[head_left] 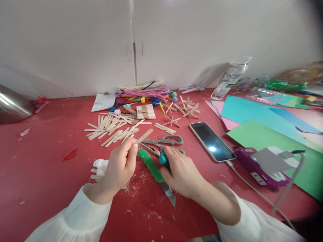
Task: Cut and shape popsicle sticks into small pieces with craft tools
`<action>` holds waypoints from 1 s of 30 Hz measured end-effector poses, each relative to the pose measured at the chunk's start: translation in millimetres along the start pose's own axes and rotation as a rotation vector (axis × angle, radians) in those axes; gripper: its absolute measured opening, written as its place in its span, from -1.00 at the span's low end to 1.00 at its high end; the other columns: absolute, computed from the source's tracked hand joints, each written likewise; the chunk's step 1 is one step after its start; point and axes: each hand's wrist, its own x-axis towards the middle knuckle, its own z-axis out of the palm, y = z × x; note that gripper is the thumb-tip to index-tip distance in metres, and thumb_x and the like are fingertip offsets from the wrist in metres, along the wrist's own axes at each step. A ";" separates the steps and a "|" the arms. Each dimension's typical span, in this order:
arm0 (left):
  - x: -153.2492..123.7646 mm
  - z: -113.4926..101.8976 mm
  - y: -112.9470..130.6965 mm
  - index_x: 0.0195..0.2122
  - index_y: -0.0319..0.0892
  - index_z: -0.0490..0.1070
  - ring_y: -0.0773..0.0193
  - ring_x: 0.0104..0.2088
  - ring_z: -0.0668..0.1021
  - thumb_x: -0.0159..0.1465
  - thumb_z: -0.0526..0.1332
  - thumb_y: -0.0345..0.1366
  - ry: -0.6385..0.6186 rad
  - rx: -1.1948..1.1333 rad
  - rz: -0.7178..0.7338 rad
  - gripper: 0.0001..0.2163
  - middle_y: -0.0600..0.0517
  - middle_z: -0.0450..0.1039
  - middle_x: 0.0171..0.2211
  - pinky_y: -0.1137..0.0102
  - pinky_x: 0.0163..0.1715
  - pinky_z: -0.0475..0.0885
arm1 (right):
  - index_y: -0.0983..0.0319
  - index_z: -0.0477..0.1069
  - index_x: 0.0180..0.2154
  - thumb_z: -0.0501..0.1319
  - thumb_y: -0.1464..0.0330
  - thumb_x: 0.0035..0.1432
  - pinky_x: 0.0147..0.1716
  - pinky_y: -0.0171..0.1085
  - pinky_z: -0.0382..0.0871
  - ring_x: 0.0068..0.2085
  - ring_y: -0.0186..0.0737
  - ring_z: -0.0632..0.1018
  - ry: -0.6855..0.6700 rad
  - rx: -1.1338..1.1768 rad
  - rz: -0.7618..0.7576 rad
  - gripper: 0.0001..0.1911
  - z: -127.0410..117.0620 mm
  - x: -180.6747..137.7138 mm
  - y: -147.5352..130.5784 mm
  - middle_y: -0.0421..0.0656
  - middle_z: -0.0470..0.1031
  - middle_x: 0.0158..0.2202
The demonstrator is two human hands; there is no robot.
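Note:
My left hand (pixel 120 167) is closed in a pinch on a wooden craft stick (pixel 145 135) that angles up to the right. My right hand (pixel 179 170) is wrapped round the teal handles of small pliers (pixel 153 152), whose jaws point left and meet the stick near my left fingertips. A green paper strip (pixel 151 165) and a grey blade-like piece (pixel 169 194) lie on the red table (pixel 50 174) under my hands. Wood shavings are scattered below them.
Grey-handled scissors (pixel 165 140) lie just beyond my hands. Several loose sticks (pixel 108 129), a glued stick block (pixel 145 111) and pipe cleaners (pixel 146 91) sit farther back. A phone (pixel 212 141), a purple glue gun (pixel 262 168) and coloured paper sheets (pixel 254 116) are at the right. A metal bowl (pixel 12 104) stands far left.

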 end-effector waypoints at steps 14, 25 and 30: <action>-1.0 0.1 -5.7 -0.40 -0.15 0.24 0.39 -0.62 0.19 0.33 -0.03 -0.24 -0.022 -0.175 -0.085 -0.81 0.18 0.08 -0.63 0.48 -0.60 0.15 | 0.18 0.08 -0.39 0.00 0.44 -0.08 -0.45 -0.27 0.11 -0.36 -0.13 0.41 -0.021 0.020 -0.016 -0.87 1.4 -0.9 1.8 -0.09 0.38 -0.38; -0.9 0.1 -3.0 -0.44 -0.14 0.22 0.38 -0.62 0.23 0.34 -0.04 -0.25 -0.046 -0.170 -0.069 -0.78 0.16 0.12 -0.63 0.48 -0.59 0.17 | 0.17 0.05 -0.40 -0.02 0.44 -0.10 -0.46 -0.27 0.10 -0.39 -0.14 0.39 -0.006 0.040 -0.022 -0.86 0.5 -0.7 1.7 -0.10 0.38 -0.40; -1.6 0.6 -4.5 -0.42 -0.14 0.23 0.38 -0.61 0.24 0.33 -0.04 -0.27 -0.044 -0.176 -0.060 -0.80 0.17 0.11 -0.63 0.49 -0.59 0.18 | 0.16 0.05 -0.41 -0.01 0.44 -0.10 -0.47 -0.28 0.11 -0.38 -0.14 0.39 0.003 0.030 -0.025 -0.86 1.6 -0.3 2.0 -0.10 0.38 -0.40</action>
